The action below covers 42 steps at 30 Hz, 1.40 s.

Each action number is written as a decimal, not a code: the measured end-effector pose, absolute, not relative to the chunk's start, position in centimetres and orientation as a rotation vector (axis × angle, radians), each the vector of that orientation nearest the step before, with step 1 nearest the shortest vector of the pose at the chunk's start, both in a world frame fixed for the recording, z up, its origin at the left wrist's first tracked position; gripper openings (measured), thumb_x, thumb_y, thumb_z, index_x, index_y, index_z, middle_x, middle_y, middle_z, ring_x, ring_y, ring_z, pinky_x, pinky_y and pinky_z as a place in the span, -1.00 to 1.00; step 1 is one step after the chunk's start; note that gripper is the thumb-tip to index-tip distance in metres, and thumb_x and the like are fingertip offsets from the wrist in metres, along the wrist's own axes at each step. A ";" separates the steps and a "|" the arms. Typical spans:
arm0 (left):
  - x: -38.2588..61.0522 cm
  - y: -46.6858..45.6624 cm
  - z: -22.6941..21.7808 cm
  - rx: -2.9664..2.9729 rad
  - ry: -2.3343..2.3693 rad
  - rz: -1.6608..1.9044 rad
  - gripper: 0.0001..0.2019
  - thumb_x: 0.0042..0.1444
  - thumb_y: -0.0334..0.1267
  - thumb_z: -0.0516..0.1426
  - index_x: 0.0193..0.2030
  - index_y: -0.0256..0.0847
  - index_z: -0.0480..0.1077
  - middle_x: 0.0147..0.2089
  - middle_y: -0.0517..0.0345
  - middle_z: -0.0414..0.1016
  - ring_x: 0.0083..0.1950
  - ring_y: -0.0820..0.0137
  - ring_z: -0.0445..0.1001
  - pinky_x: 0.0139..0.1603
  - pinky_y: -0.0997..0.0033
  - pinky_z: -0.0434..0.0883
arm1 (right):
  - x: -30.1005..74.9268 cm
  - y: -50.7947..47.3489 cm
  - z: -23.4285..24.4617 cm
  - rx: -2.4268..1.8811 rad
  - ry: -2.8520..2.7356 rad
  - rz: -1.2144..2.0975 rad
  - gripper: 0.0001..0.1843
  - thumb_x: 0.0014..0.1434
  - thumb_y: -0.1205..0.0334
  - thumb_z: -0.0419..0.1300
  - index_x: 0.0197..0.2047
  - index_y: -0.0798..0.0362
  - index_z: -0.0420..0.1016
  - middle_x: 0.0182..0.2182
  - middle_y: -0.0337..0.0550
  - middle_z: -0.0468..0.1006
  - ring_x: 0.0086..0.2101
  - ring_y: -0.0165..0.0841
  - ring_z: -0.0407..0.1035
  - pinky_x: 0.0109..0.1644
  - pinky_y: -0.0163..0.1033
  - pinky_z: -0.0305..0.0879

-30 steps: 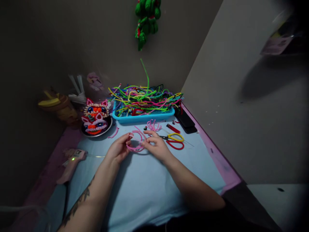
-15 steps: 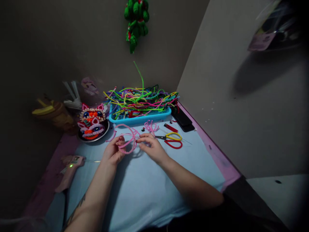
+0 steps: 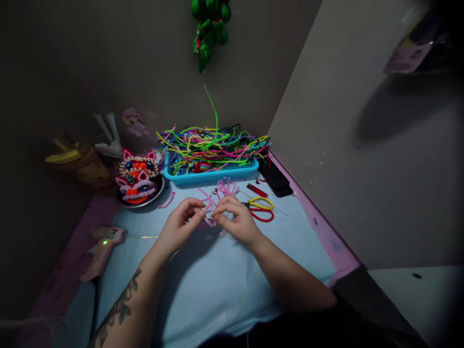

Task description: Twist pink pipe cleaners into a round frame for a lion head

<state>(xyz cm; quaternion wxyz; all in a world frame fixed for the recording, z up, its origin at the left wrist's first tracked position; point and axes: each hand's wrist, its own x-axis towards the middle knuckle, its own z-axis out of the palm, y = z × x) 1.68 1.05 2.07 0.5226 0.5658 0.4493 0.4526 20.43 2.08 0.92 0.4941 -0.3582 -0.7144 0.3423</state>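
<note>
Pink pipe cleaners (image 3: 208, 197), bent into a loose form, are held between my two hands above the blue cloth. The fingertips of my left hand (image 3: 184, 221) pinch them from the left. From the right, my right hand (image 3: 237, 220) pinches the same piece, its thumb and fingers close together. Both hands hide much of the form. Just beyond my right hand lies a bunch of curled pink pipe cleaners (image 3: 227, 185). Scissors (image 3: 261, 209) with one yellow and one red handle rest to the right, their blades partly covered by my right hand.
A blue tray (image 3: 213, 178) heaped with colourful pipe cleaners stands at the back. To the left are a bowl (image 3: 159, 193) with fuzzy animal-face pieces and a pink glue gun (image 3: 105, 251) with a lit green light. A red lighter (image 3: 257, 190) and a black phone (image 3: 277, 181) lie right.
My left hand has moved right and turned over, closing in on my right hand. The pink loop that stood open between them is now mostly covered by fingers.
</note>
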 end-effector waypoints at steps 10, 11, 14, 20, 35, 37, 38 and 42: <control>2.3 0.5 2.0 1.359 1.174 1.210 -0.83 0.00 -0.40 0.28 -0.23 -0.19 0.44 -0.36 0.20 0.45 -0.32 0.44 0.43 -0.37 0.57 0.28 | 19.5 1.4 0.8 -1.029 -1.855 0.760 -0.90 0.11 0.29 0.25 -0.44 -0.01 0.48 -0.40 -0.23 0.43 -0.24 -0.31 0.36 -0.04 -0.15 0.26; 2.3 0.5 2.0 1.294 1.154 1.208 -0.82 -0.02 -0.42 0.29 -0.25 -0.20 0.45 -0.35 0.18 0.45 -0.30 0.44 0.43 -0.37 0.58 0.27 | 19.4 1.4 0.7 -1.035 -1.856 0.762 -0.89 0.11 0.30 0.23 -0.46 0.00 0.46 -0.40 -0.23 0.42 -0.24 -0.31 0.35 -0.06 -0.16 0.27; 2.3 0.5 1.9 1.240 1.106 1.168 -0.77 -0.04 -0.45 0.30 -0.21 -0.19 0.46 -0.33 0.16 0.47 -0.28 0.42 0.43 -0.38 0.59 0.26 | 19.3 1.5 0.7 -1.028 -1.864 0.764 -0.87 0.12 0.31 0.19 -0.46 0.00 0.44 -0.41 -0.24 0.40 -0.25 -0.32 0.34 -0.07 -0.16 0.27; 2.2 0.4 1.6 1.564 1.110 1.134 -0.75 0.06 -0.41 0.23 -0.12 -0.14 0.36 -0.37 0.23 0.45 -0.37 0.46 0.41 -0.46 0.59 0.21 | 19.3 1.6 0.5 -1.031 -1.876 0.706 -0.85 0.14 0.33 0.19 -0.47 0.01 0.43 -0.40 -0.22 0.42 -0.26 -0.32 0.33 -0.09 -0.17 0.25; 1.9 0.4 1.8 1.296 1.014 1.085 -0.73 -0.02 -0.47 0.28 -0.16 -0.16 0.41 -0.38 0.21 0.48 -0.31 0.42 0.44 -0.30 0.56 0.29 | 19.7 1.4 0.5 -0.941 -1.942 0.475 -0.79 0.20 0.37 0.16 -0.18 -0.12 0.54 -0.30 -0.19 0.62 -0.11 -0.19 0.34 0.07 0.02 0.19; 1.8 0.3 1.9 1.218 1.013 1.100 -0.74 -0.04 -0.48 0.29 -0.19 -0.18 0.44 -0.37 0.18 0.48 -0.30 0.42 0.44 -0.30 0.57 0.29 | 19.8 1.4 0.4 -0.965 -1.944 0.476 -0.79 0.21 0.34 0.17 -0.18 -0.15 0.57 -0.32 -0.19 0.63 -0.11 -0.18 0.33 0.07 0.04 0.17; 1.8 0.3 1.9 1.211 1.016 1.103 -0.74 -0.04 -0.49 0.29 -0.20 -0.19 0.45 -0.37 0.17 0.48 -0.30 0.41 0.44 -0.30 0.57 0.29 | 19.8 1.4 0.4 -0.973 -1.956 0.472 -0.79 0.21 0.33 0.17 -0.18 -0.16 0.58 -0.32 -0.20 0.63 -0.10 -0.18 0.33 0.07 0.04 0.16; 1.8 0.5 1.8 1.302 1.059 1.125 -0.73 -0.06 -0.50 0.30 -0.20 -0.17 0.48 -0.34 0.13 0.50 -0.28 0.37 0.44 -0.32 0.54 0.28 | 19.8 1.5 0.2 -0.999 -2.009 0.408 -0.80 0.21 0.31 0.18 -0.18 -0.16 0.58 -0.30 -0.20 0.63 -0.10 -0.17 0.31 0.06 0.05 0.15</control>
